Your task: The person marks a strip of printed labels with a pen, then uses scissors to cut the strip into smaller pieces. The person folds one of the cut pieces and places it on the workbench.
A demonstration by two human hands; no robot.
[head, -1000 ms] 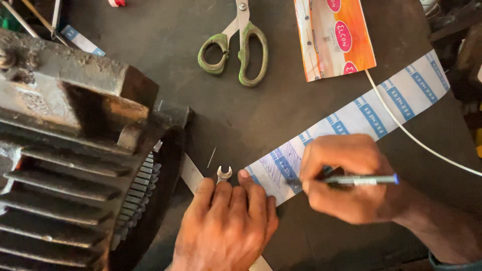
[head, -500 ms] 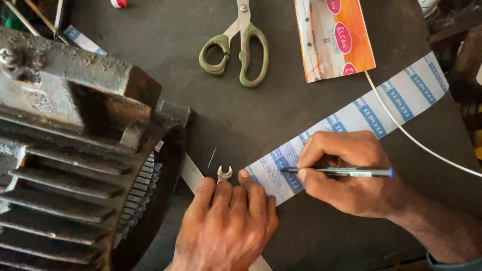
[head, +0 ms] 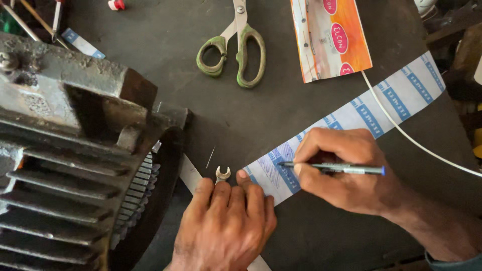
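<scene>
My right hand (head: pixel 346 170) grips a slim pen (head: pixel 341 168) with a blue end, its tip resting on the near end of a long white paper strip (head: pixel 381 105) printed with blue blocks. Pen scribbles show on the strip by the tip. My left hand (head: pixel 226 226) lies flat, palm down, fingers pressing the strip's near end against the dark tabletop. A small open-ended spanner head (head: pixel 222 173) pokes out just beyond my left fingertips. A narrow white strip (head: pixel 190 173) runs under that hand.
A large rusty ribbed electric motor (head: pixel 70 150) fills the left side. Green-handled scissors (head: pixel 238 47) lie at the top middle, an orange and white packet (head: pixel 331 37) to their right. A white cable (head: pixel 416 143) crosses the right side. Small tools sit top left.
My right hand has shifted the pen leftwards along the strip, and more scribble marks show near its tip. My left hand has stayed in place.
</scene>
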